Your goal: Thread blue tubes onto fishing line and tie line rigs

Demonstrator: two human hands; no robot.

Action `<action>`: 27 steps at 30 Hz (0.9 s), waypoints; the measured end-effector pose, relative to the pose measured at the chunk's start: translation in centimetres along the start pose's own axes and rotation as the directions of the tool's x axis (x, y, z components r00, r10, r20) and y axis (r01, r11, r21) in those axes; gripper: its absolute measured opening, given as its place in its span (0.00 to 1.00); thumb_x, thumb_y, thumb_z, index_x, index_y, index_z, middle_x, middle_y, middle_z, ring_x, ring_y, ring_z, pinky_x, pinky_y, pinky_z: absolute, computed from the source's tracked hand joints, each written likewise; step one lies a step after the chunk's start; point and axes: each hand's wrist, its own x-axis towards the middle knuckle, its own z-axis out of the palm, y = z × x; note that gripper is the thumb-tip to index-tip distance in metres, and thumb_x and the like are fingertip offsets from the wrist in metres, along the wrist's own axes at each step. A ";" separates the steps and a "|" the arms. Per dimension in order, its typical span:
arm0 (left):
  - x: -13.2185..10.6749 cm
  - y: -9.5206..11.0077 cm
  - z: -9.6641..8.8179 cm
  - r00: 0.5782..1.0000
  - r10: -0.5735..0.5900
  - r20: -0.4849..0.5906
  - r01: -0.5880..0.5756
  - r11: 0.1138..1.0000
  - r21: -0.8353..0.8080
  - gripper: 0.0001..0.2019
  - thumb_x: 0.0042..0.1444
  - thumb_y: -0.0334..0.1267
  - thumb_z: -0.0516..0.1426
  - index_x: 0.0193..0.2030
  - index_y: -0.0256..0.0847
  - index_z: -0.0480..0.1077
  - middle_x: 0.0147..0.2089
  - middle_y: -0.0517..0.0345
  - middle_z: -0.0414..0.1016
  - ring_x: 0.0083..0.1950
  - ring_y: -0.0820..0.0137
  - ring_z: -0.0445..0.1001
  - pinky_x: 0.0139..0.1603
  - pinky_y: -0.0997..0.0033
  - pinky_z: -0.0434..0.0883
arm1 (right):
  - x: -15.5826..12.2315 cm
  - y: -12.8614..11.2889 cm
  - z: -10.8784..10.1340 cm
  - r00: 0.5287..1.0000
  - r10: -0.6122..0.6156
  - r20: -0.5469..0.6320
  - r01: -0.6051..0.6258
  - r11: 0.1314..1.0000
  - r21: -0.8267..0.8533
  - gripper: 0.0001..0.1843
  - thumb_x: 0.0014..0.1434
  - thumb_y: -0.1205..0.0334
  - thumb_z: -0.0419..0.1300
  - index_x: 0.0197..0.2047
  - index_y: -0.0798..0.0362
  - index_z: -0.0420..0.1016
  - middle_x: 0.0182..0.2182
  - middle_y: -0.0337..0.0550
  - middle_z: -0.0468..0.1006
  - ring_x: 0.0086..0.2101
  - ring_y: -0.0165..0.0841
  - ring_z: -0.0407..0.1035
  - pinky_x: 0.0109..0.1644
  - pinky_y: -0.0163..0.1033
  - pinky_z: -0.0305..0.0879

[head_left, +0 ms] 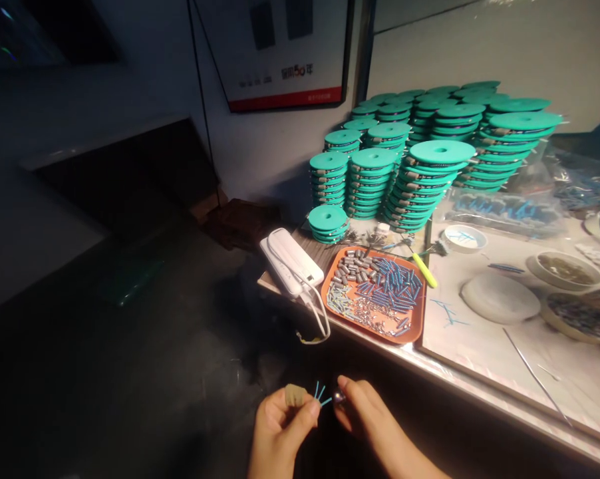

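In front of the table edge, my left hand (283,426) is closed, pinching several thin light-blue sticks (321,394) between thumb and forefinger. A tan wrap (295,395) covers one of its fingers. Just to the right, my right hand (364,407) is closed around a small, shiny, rounded metal piece (338,397), most of it hidden by the fingers. The stick tips point toward that piece; whether they touch it I cannot tell. Above the hands, an orange tray (416,332) holds grey cylinders (354,266), dark-blue ribbed pieces (394,283), pale-green pieces and small metal bits.
Green spools (442,153) stand in tall stacks at the back. A white power bank (291,261) with a cable lies left of the tray. A yellow-green handled tool (424,270) lies against its right rim. Farther right are a round pale lid (500,297), bowls and a thin rod (537,376).
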 end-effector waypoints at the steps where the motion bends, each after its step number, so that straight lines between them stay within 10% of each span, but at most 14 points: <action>1: 0.0 0.0 0.0 1.000 0.006 0.002 -0.006 1.000 0.010 0.14 0.41 0.43 0.62 0.16 0.37 0.65 0.17 0.64 0.59 0.22 0.76 0.54 0.24 0.76 0.55 | 0.0 0.0 0.0 1.000 0.003 0.005 -0.003 1.000 0.011 0.33 0.49 0.31 0.45 0.12 0.52 0.57 0.14 0.35 0.55 0.20 0.28 0.52 0.26 0.35 0.51; 21: 0.1 0.4 -0.7 0.999 -0.034 0.027 0.034 0.999 0.000 0.14 0.40 0.42 0.63 0.16 0.37 0.66 0.17 0.64 0.61 0.22 0.76 0.58 0.25 0.77 0.58 | -0.2 -0.3 0.4 0.999 0.018 0.040 -0.016 0.999 -0.046 0.31 0.55 0.36 0.41 0.14 0.52 0.56 0.16 0.35 0.55 0.23 0.29 0.52 0.29 0.35 0.50; 27: 0.8 1.1 -2.8 0.994 0.035 -0.105 -0.037 0.999 -0.019 0.14 0.40 0.43 0.63 0.16 0.37 0.67 0.17 0.64 0.62 0.22 0.76 0.58 0.25 0.77 0.58 | 2.2 -0.1 3.1 0.997 0.065 0.032 -0.065 0.998 -0.006 0.31 0.51 0.34 0.47 0.13 0.52 0.58 0.16 0.35 0.57 0.23 0.29 0.55 0.29 0.35 0.52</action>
